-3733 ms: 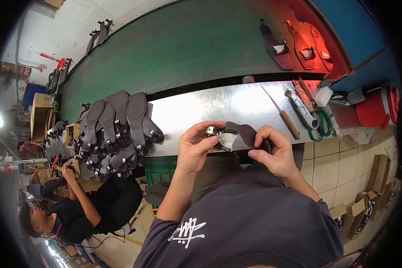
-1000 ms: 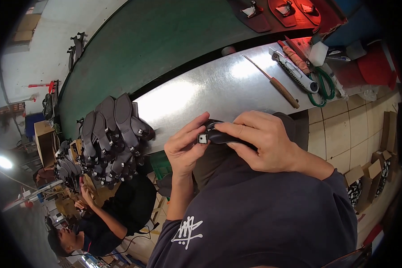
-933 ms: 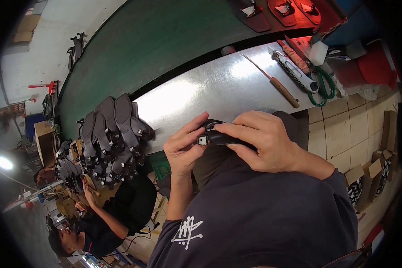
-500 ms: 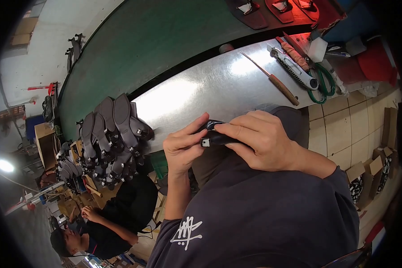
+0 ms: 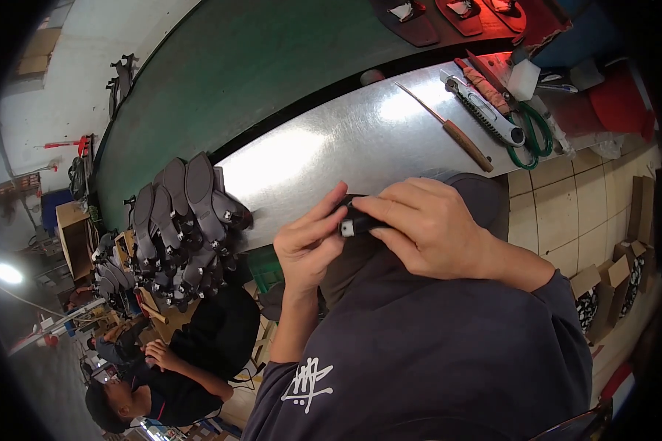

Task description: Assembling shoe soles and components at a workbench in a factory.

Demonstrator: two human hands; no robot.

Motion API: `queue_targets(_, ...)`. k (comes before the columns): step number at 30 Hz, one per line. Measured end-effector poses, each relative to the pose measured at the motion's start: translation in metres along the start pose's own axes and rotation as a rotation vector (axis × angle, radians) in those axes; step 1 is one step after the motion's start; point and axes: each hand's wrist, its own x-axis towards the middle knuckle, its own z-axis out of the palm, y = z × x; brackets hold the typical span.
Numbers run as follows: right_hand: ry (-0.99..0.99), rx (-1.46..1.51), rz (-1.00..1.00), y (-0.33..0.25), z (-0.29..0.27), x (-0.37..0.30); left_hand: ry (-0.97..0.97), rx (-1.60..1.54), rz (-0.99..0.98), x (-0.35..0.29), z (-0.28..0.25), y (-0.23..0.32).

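Observation:
Both hands are together above my lap, in front of the metal bench edge. My left hand pinches one end of a small black strap-like piece with a white square patch at its end. My right hand grips the same piece from the other side, thumb and fingers closed on it. Much of the piece is hidden behind the fingers, so its full shape does not show. A stack of dark grey sandals with black straps lies at the bench's left end.
On the metal bench lie a wooden-handled awl, a box cutter and green-handled scissors. Beyond runs a green belt carrying soles under red light. Another person sits at the lower left. Open cartons stand at right.
My left hand has shifted slightly right, toward my right hand. The black piece has turned a little, and its white patch has moved right and up. The other person's raised hand has shifted.

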Motion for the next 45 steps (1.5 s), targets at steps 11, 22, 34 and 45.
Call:
queue_targets(11, -0.06, 0.272, 0.28, 0.024, 0.022, -0.013, 0.122, -0.174, -0.512, -0.001, 0.013, -0.002)
queue_targets(22, -0.113, 0.0, 0.01, 0.027, 0.016, -0.01, 0.125, -0.217, -0.565, 0.004, 0.014, 0.005)
queue_targets(34, -0.134, 0.129, 0.079, 0.028, 0.021, -0.017, 0.143, -0.172, -0.66, 0.009, 0.013, 0.001)
queue_targets(45, -0.02, 0.032, -0.01, 0.03, 0.03, -0.022, 0.095, -0.174, -0.732, 0.019, 0.008, 0.005)
